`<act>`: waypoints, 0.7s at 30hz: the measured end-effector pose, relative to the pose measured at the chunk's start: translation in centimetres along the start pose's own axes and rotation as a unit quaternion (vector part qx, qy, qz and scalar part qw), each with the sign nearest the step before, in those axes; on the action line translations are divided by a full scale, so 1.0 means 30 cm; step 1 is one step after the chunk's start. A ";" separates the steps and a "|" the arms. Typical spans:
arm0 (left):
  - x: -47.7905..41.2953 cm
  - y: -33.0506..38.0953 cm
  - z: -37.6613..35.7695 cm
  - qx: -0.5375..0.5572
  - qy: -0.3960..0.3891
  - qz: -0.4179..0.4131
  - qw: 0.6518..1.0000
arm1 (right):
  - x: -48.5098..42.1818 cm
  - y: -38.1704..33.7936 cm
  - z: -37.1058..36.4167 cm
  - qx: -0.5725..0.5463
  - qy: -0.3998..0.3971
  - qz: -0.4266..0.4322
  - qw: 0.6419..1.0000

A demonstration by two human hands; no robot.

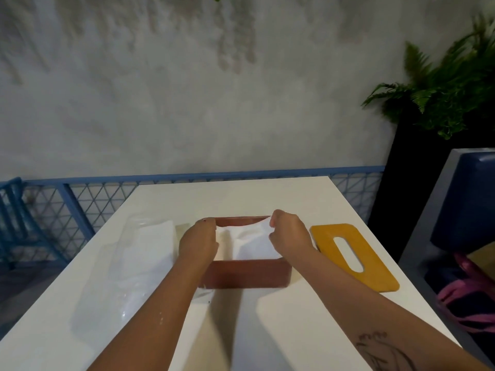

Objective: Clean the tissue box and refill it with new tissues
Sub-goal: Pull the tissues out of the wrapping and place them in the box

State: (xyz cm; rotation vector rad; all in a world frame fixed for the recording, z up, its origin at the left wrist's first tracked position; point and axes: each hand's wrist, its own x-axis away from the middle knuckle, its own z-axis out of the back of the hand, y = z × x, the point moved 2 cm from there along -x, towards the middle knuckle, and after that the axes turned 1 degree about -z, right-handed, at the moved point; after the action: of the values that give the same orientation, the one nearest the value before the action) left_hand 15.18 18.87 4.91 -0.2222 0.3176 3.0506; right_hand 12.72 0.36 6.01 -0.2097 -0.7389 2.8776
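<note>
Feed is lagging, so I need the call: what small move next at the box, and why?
Probably press the tissues flat into the brown box: they lie rumpled, right hand pinching them, left hand at the rim; the yellow lid lies beside.

box check | my brown tissue box [246,274] open, upright | white tissues [251,242] rumpled inside | yellow slotted lid [375,266] flat, just right | clear tissue pack [139,253] left

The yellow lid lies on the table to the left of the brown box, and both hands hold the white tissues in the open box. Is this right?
Not fully. The head view shows the yellow lid on the table to the right of the brown box, not left. The rest holds: left hand and right hand hold the white tissues in the open box.
</note>
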 end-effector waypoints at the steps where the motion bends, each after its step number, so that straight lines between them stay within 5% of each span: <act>1: -0.009 -0.001 -0.007 -0.018 -0.012 -0.003 1.000 | -0.006 0.001 -0.014 0.034 -0.014 0.008 0.999; 9: -0.028 0.013 -0.027 -0.242 -0.053 -0.048 0.968 | -0.008 -0.019 -0.042 0.194 -0.057 0.064 0.977; 12: -0.026 -0.011 0.013 -0.139 -0.071 -0.049 0.987 | 0.012 -0.033 -0.015 0.179 -0.050 0.090 0.978; 16: 0.062 -0.100 0.114 0.034 0.062 0.005 0.997 | 0.071 -0.056 0.019 0.087 0.038 0.119 0.988; 21: 0.284 -0.299 0.131 0.168 0.237 0.091 0.953 | 0.215 -0.157 -0.049 0.019 0.083 0.291 0.953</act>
State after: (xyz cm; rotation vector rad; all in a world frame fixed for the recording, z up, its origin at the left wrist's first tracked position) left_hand 6.96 28.87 5.63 -0.9493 0.9195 3.0059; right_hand 7.24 6.36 6.44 -0.7757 -0.6788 3.3504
